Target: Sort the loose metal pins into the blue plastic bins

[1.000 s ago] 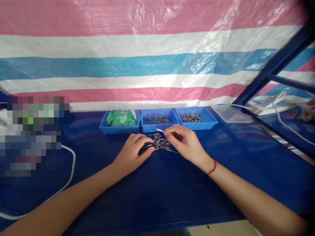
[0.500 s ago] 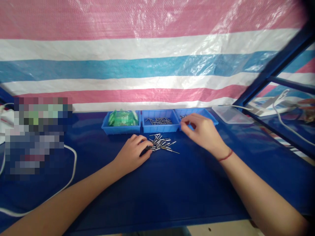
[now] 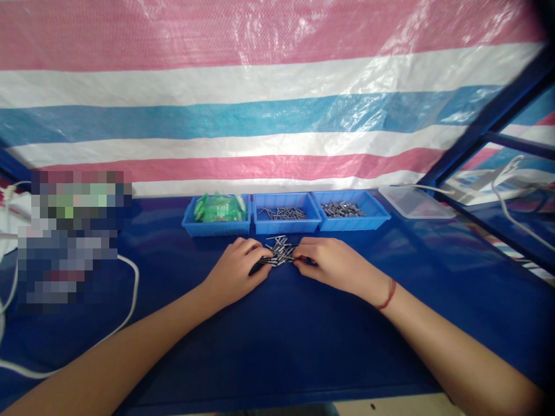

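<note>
Between my two hands lies a loose pile of silvery blind rivets (image 3: pixel 282 249) on the dark blue table. My left hand (image 3: pixel 240 267) rests at the pile's left edge, its thumb and fingers curled round some rivets there. From the right, my right hand (image 3: pixel 326 260) reaches the pile with thumb and forefinger closed on a rivet; the fingertips partly hide it. Behind the pile, the middle blue bin (image 3: pixel 286 227) holds thin metal pins or rivets. More metal rivets lie in the right blue bin (image 3: pixel 355 223).
A left blue bin (image 3: pixel 217 230) contains green plastic packets. Beside the right bin lies a clear plastic lid or tray (image 3: pixel 416 203). A white cable (image 3: pixel 135 289) loops across the left side, near a blurred-out patch. Blue metal framing (image 3: pixel 472 127) stands at right, before a striped tarp (image 3: pixel 260 121).
My right hand has come from over the right bin down and left to the pile, uncovering that bin's contents. My left hand has stayed at the pile.
</note>
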`<act>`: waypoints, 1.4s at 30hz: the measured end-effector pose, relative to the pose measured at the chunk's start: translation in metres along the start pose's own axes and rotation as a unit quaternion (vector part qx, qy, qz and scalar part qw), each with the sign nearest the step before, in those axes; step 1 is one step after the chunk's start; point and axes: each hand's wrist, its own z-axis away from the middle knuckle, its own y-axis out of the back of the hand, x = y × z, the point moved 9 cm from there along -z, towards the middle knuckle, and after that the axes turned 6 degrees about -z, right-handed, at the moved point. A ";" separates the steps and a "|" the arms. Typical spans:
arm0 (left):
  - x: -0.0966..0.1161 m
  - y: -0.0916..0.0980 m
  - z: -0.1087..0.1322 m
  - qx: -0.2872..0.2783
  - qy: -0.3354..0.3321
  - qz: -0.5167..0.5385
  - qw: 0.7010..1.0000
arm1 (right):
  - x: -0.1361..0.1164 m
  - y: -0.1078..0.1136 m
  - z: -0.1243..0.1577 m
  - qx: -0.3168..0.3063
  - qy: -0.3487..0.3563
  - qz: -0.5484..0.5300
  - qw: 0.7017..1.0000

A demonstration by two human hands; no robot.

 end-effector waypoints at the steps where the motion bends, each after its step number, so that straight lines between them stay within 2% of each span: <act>1: 0.000 0.000 0.000 0.000 0.000 0.001 1.000 | -0.001 0.000 0.000 0.004 0.003 0.006 1.000; 7: 0.000 0.001 0.000 0.004 0.004 0.005 1.000 | -0.008 0.002 -0.002 0.032 0.011 0.038 0.999; 14: 0.004 0.010 -0.001 0.024 0.008 0.046 0.999 | -0.021 0.010 0.001 0.080 0.055 0.040 0.994; 19: 0.011 0.011 -0.001 0.026 -0.013 0.074 0.997 | -0.037 0.006 0.002 0.069 0.110 -0.009 0.991; 22: 0.014 0.010 -0.001 0.027 -0.027 0.086 0.996 | -0.040 0.009 0.003 0.089 0.117 -0.062 0.987; 25: 0.015 0.011 0.000 0.033 -0.030 0.102 0.994 | -0.036 0.012 0.003 0.116 0.095 -0.156 0.976; 27: 0.014 0.012 0.000 0.040 -0.027 0.115 0.992 | -0.029 0.011 0.002 0.131 0.056 -0.240 0.960; 31: 0.013 0.018 0.000 0.065 -0.016 0.140 0.988 | -0.007 0.005 0.003 0.181 -0.048 -0.395 0.899; 33: 0.013 0.020 0.001 0.074 -0.012 0.148 0.986 | -0.003 0.002 0.003 0.193 -0.071 -0.435 0.877; 36: 0.012 0.020 0.001 0.077 -0.006 0.155 0.985 | -0.004 0.000 0.002 0.191 -0.076 -0.445 0.872; 42: 0.012 0.018 0.001 0.068 0.002 0.155 0.985 | -0.007 -0.001 0.003 0.188 -0.074 -0.428 0.881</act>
